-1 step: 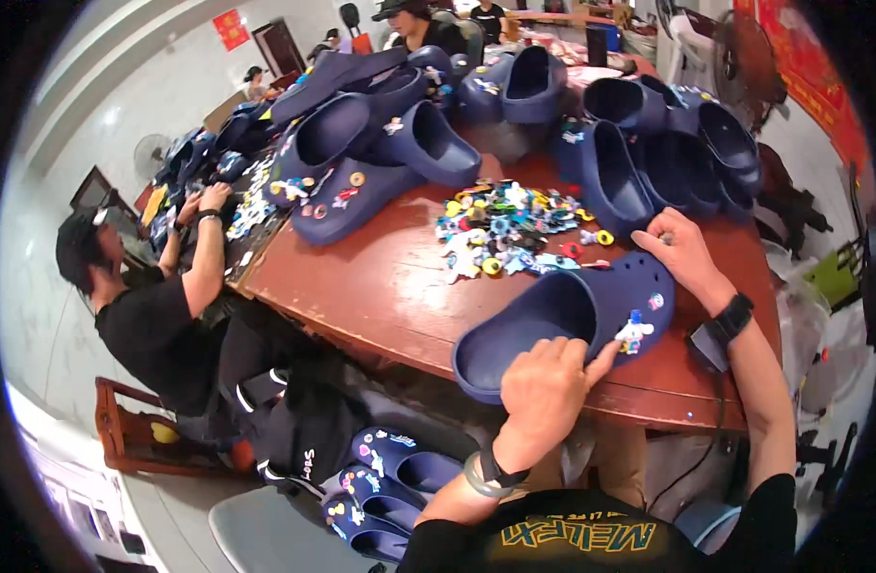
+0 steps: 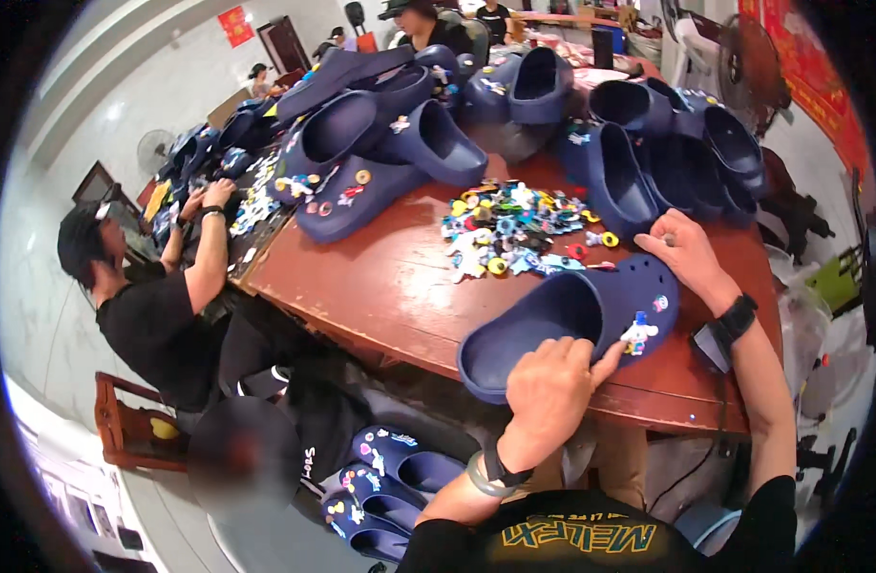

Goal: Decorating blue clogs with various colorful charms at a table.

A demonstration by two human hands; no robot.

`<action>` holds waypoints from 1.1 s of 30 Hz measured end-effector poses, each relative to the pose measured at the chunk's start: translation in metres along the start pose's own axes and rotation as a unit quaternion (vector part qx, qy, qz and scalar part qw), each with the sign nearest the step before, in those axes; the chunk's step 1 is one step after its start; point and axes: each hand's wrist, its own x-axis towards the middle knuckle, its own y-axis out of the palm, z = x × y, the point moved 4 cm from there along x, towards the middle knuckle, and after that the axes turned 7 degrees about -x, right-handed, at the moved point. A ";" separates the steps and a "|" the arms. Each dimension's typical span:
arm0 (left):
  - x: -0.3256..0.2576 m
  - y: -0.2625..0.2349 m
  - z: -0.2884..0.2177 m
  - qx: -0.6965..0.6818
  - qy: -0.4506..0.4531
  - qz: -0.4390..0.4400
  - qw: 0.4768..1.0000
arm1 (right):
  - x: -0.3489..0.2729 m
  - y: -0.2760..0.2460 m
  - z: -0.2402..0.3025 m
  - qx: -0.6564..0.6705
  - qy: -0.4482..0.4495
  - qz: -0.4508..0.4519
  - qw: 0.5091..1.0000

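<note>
A navy clog point(image 2: 524, 329) lies at the table's near edge, its toe to the right. Its upper carries a white cartoon-figure charm point(image 2: 638, 333) with a blue top, and a smaller round charm point(image 2: 660, 304) nearer the toe. My left hand point(image 2: 554, 387) grips the clog's near side, fingers curled over the opening's rim and one digit reaching to the white charm. At the toe end my right hand point(image 2: 684, 250) is closed, with a small greyish thing between the fingers that I cannot make out. Just beyond the clog lies a heap of colourful shoe charms point(image 2: 519, 227).
Navy clogs point(image 2: 347, 129) are piled at the back left, and more clogs point(image 2: 621, 177) stand at the right. Decorated clogs point(image 2: 390, 487) sit low beside me. A co-worker point(image 2: 151, 306) in black works at the left. A fan point(image 2: 751, 72) stands at the back right.
The scene has shifted very slightly in the view. Both hands and the clog keep the same pose.
</note>
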 end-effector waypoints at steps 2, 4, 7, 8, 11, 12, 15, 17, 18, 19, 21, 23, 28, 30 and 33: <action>-0.001 0.000 0.001 -0.003 0.002 -0.006 1.000 | 0.006 -0.005 0.019 -0.104 -0.122 -0.022 0.987; -0.001 0.000 0.003 0.000 -0.001 -0.016 1.000 | 0.002 -0.011 0.064 -0.158 -0.275 -0.118 0.941; -0.001 -0.001 0.005 -0.006 0.000 -0.026 1.000 | 0.002 0.016 0.098 -0.038 -0.304 0.092 0.947; -0.001 -0.001 0.006 -0.009 -0.001 -0.028 1.000 | -0.001 0.028 0.106 0.000 -0.297 0.149 0.943; -0.002 0.002 0.005 -0.018 0.003 -0.032 0.999 | 0.008 0.040 0.099 0.062 -0.191 0.165 0.966; -0.002 0.003 0.004 -0.025 0.007 -0.030 0.999 | 0.012 0.040 0.097 0.094 -0.160 0.158 0.970; -0.002 0.003 0.003 -0.035 0.008 -0.022 0.999 | 0.020 0.049 0.095 0.105 -0.117 0.218 0.963; -0.002 0.003 0.004 -0.030 0.005 -0.019 0.999 | 0.025 0.054 0.100 0.100 -0.101 0.267 0.953; -0.001 0.003 0.004 -0.030 0.005 -0.018 0.999 | 0.025 0.054 0.102 0.099 -0.104 0.286 0.947; -0.002 0.003 0.003 -0.037 0.009 -0.013 0.999 | 0.024 0.054 0.104 0.098 -0.107 0.305 0.941; -0.002 0.002 0.004 -0.014 0.001 -0.014 1.000 | 0.024 0.054 0.106 0.088 -0.108 0.295 0.945; -0.003 0.002 0.005 -0.013 0.006 -0.006 1.000 | 0.024 0.057 0.103 0.071 -0.124 0.274 0.951; 0.000 0.001 0.003 -0.005 0.004 0.011 1.000 | 0.019 0.057 0.099 0.081 -0.170 0.180 0.966; -0.001 0.001 0.001 -0.014 0.009 0.015 1.000 | 0.018 0.051 0.101 0.090 -0.223 0.099 0.966; -0.001 0.000 0.002 0.027 0.003 0.018 0.999 | 0.015 0.044 0.094 0.058 -0.244 0.039 0.967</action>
